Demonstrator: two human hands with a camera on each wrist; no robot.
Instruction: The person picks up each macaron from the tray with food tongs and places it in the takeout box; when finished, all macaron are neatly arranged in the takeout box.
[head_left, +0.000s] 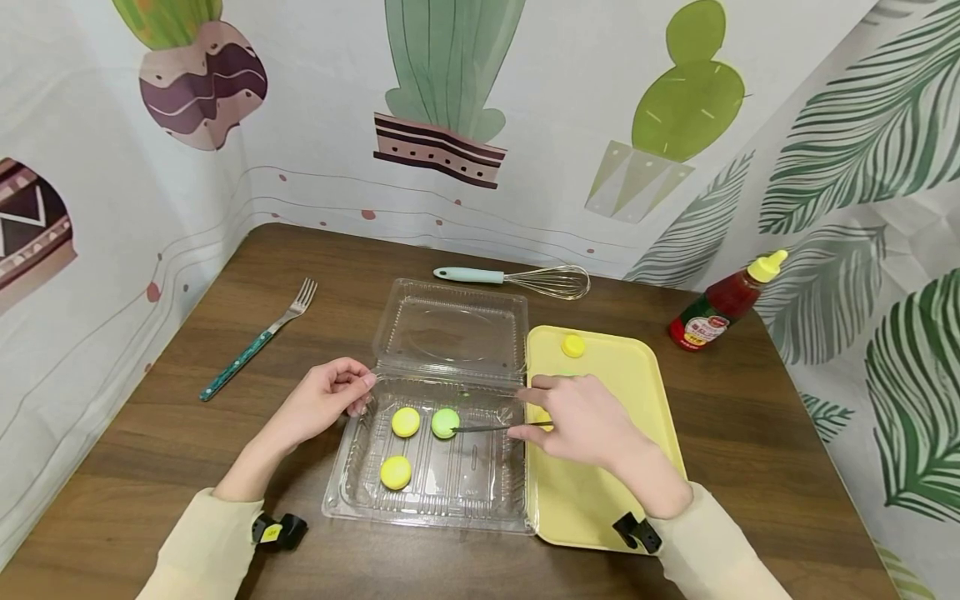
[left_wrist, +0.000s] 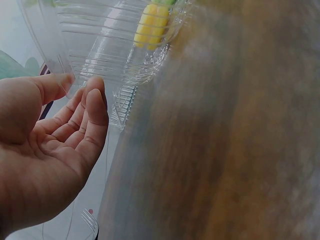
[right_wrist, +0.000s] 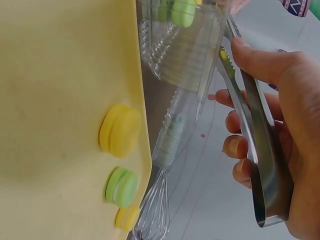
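A clear plastic clamshell box [head_left: 427,521] lies with its lid folded back. My left hand [head_left: 326,400] pinches its left edge near the hinge, thumb and fingertips against the plastic in the left wrist view. Metal tongs [right_wrist: 260,135] are in my right hand [head_left: 585,421], which reaches over the box's right side. Their tips meet the right side of a green macaron [head_left: 445,422] inside the box; whether they squeeze it I cannot tell. Two yellow macarons, one behind [head_left: 406,422] and one nearer [head_left: 395,472], sit to its left.
A yellow tray [head_left: 592,500] adjoins the box's right side, bearing two yellow macarons [right_wrist: 120,131] and a green macaron [right_wrist: 121,187], partly hidden by my right hand from above. A whisk [head_left: 517,279] lies behind, a fork [head_left: 258,342] at left, a red sauce bottle [head_left: 723,304] at right.
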